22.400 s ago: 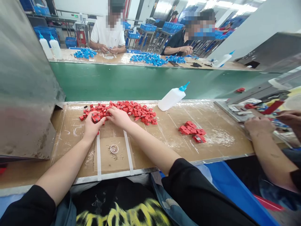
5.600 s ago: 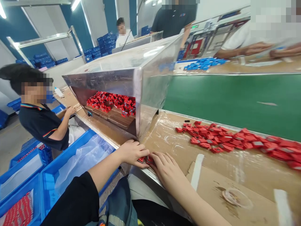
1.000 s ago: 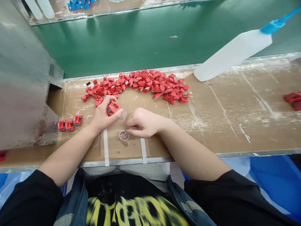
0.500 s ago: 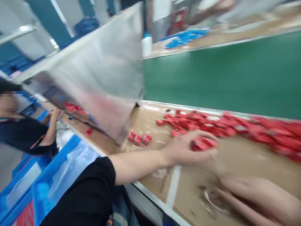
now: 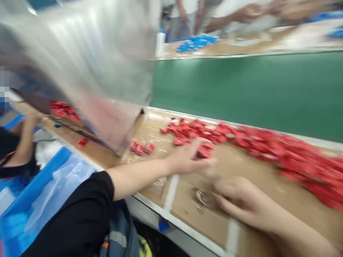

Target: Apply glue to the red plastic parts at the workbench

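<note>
Red pieces (image 5: 205, 151) clamped in the left hand (image 5: 187, 161), right of the metal housing (image 5: 107, 67).
Right hand (image 5: 238, 198) curled and blurred, farther right of the housing, beside a small dish (image 5: 200, 196); cannot tell whether on anything. Just right of the housing's foot, three loose pieces (image 5: 139, 149) on the brown bench (image 5: 241, 162); farther right, a long red heap (image 5: 281, 146) along the green strip (image 5: 241, 89), and pale tape strips (image 5: 171, 192) toward the front edge. Beyond the housing, past the green strip, another bench (image 5: 252, 47) with a blue heap (image 5: 197, 43) and other people's hands (image 5: 252, 12). Left of the housing, a co-worker's arm (image 5: 25, 137); in front, a blue crate (image 5: 16, 225) lined with translucent sheeting (image 5: 56, 196).
</note>
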`<state>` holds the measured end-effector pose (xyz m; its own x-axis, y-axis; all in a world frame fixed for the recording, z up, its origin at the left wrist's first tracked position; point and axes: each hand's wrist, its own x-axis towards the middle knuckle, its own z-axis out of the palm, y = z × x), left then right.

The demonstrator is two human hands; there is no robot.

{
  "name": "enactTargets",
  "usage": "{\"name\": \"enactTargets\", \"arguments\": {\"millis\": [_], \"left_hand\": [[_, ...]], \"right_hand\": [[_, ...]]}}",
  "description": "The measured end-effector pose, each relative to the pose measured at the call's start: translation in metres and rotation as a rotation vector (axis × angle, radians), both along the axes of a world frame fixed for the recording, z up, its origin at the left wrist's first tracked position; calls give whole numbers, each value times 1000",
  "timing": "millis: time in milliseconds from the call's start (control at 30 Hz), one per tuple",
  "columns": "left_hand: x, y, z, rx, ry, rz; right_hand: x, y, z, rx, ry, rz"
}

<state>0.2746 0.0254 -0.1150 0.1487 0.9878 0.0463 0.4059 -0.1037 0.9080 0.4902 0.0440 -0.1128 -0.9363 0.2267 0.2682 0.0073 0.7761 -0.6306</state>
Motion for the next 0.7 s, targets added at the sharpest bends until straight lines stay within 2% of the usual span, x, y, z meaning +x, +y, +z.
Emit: {"name": "enactTargets", "arguments": {"millis": [100,167,267,333,400,467,533,600,700], "left_hand": [[0,6,2,159,-24,-42],[-1,14,-2,231,-8,-53],[-3,22,-8,215,18,-76],[-2,20,-8,194,41,-75],[-1,17,-6,167,77,-77],[0,15,-3,140,122,-84],[2,14,-1,137,168,-87],[3,14,0,149,205,-90],[5,13,0,166,240,-86]], "right_hand": [[-1,-2,12,-122,51,-39],[-1,5,10,-141,-4,-89],[3,13,4,-183,-5,-112],[7,15,2,-233,122,-146],[10,16,0,-270,317,-270],[11,18,-1,-281,496,-466],[10,19,-2,-273,570,-631],[7,19,-2,-235,543,-707],[3,17,2,-163,478,-718]]}}
